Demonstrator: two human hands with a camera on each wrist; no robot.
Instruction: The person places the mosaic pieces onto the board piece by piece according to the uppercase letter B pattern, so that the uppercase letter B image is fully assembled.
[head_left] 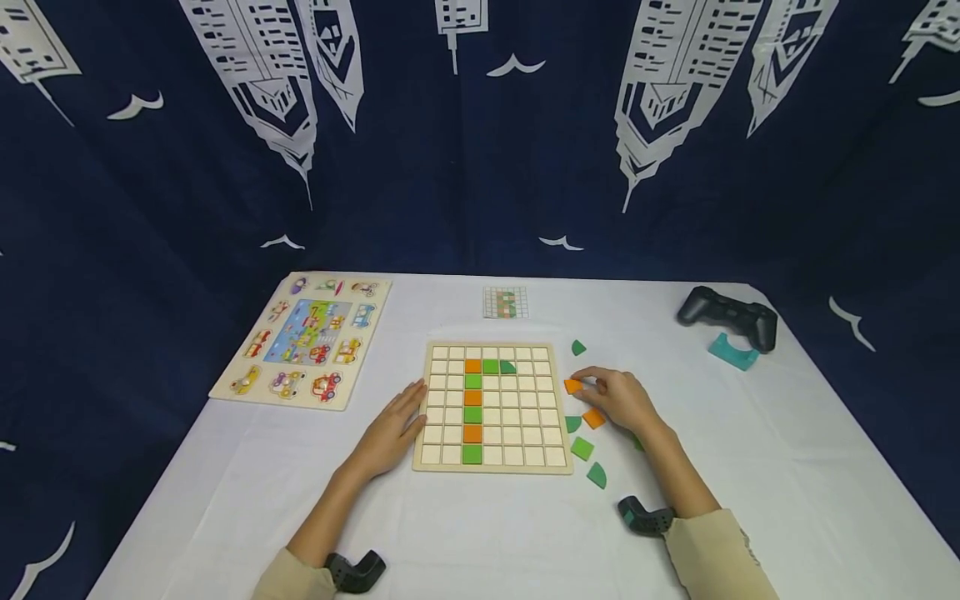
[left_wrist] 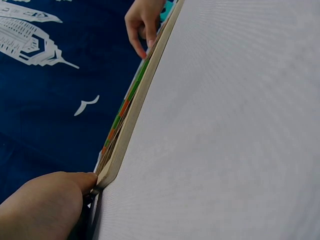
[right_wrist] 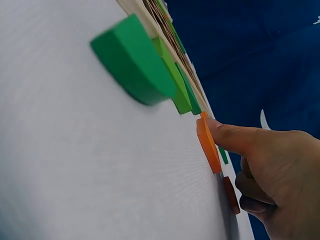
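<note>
A wooden grid board lies flat on the table, with a column of orange and green square tiles and a short green row at its top. My left hand rests along its left edge, fingers fairly straight; the left wrist view shows the thumb against the board's side. To the right of the board, my right hand pinches an orange square tile between thumb and fingertips. Just below it lie another orange tile, a light green square and a dark green quarter-round piece.
Behind the board lies a small pattern card. A vehicle picture puzzle sits at the back left. At the back right are a black game controller and a teal curved piece. One more green piece lies beyond the right hand.
</note>
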